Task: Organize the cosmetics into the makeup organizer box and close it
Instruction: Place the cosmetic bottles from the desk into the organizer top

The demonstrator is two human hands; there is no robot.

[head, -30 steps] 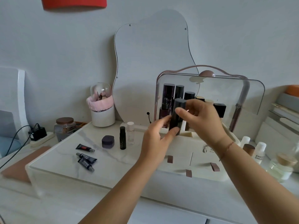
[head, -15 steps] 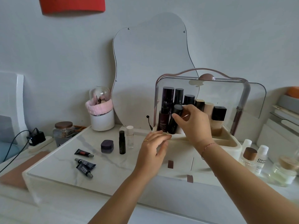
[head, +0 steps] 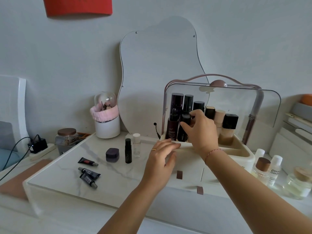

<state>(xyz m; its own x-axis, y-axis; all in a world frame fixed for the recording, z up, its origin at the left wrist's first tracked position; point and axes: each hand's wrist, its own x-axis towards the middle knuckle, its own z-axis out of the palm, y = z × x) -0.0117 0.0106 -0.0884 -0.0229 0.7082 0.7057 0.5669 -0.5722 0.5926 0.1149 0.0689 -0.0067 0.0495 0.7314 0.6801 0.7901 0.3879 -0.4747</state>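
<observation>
Right hand (head: 200, 130) reaches into the organizer box (head: 243, 155), thumb and fingers curled round a black bottle (head: 184, 128) that stands upright at the front left of the open compartment, just beside a dark dropper bottle (head: 172, 126). Left hand (head: 161, 160) holds nothing — its fingers are relaxed, tips resting on the box's front rim. The clear lid (head: 265, 107) stands raised behind, its upper edge well above both hands. Taller bottles fill the back row, while the right part of the compartment shows bare floor. On the counter (head: 64, 176) left of the box stand a slim black bottle (head: 128, 151), a clear bottle (head: 136, 146) and a purple jar (head: 112, 154). Three tubes (head: 89, 172) lie nearer, with bare marble between them and the left hand. Small bottles (head: 268, 169) crowd the box's right side. The held bottle's base is hidden by rim and hand — the right forearm covers part of the drawer fronts, and the labels are too small to read.
</observation>
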